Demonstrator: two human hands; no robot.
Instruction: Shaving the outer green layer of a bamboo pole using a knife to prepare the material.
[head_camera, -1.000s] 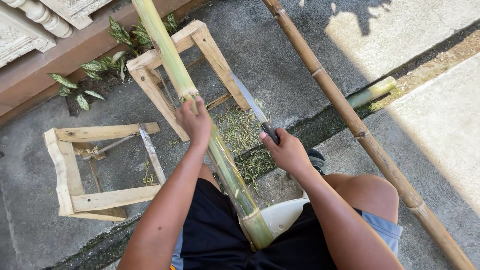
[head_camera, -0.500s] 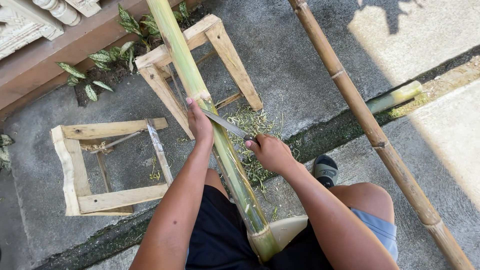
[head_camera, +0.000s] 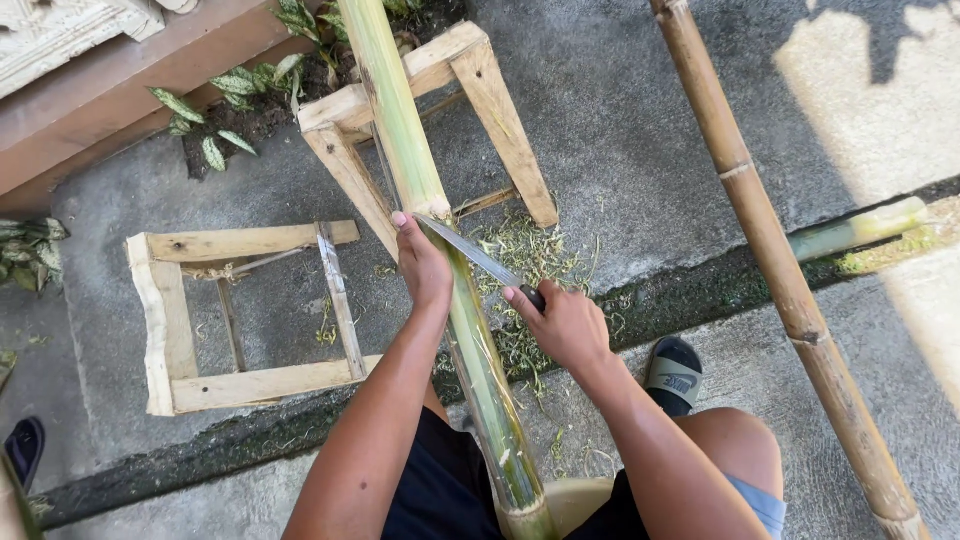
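Green bamboo lay nearest of all: the green bamboo pole (head_camera: 470, 330) ran from between the seated person's knees away and slightly leftward, its long axis climbing up over the wooden trestle (head_camera: 480, 90) beyond. The left hand (head_camera: 425, 265) sat on the pole's left flank, fingers (head_camera: 402, 222) pressed together and curled against the stalk, steadying it. The right hand (head_camera: 567, 325) was to the pole's right and a little nearer the body, its fingers wrapped tight round the dark handle of a knife (head_camera: 470, 255), whose blade slanted up and left across the stalk, the tip ending just beside the left hand's fingertips. So the pole lay between the two hands, the left touching it directly, the right reaching it only through the blade. The stalk looked pale green and smooth higher up, while nearer the body it showed streaky, scraped patches and a ragged cut end. Under the right forearm a sandal (head_camera: 675, 375) rested on the concrete floor (head_camera: 640, 150). Thin green shavings (head_camera: 525, 255) were strewn beneath the trestle. To the left a second wooden frame (head_camera: 170, 320) lay on its side; to the right a brown dry bamboo pole (head_camera: 770, 260) ran diagonally. Farthest off, leafy plants (head_camera: 230, 95) grew by a wall.
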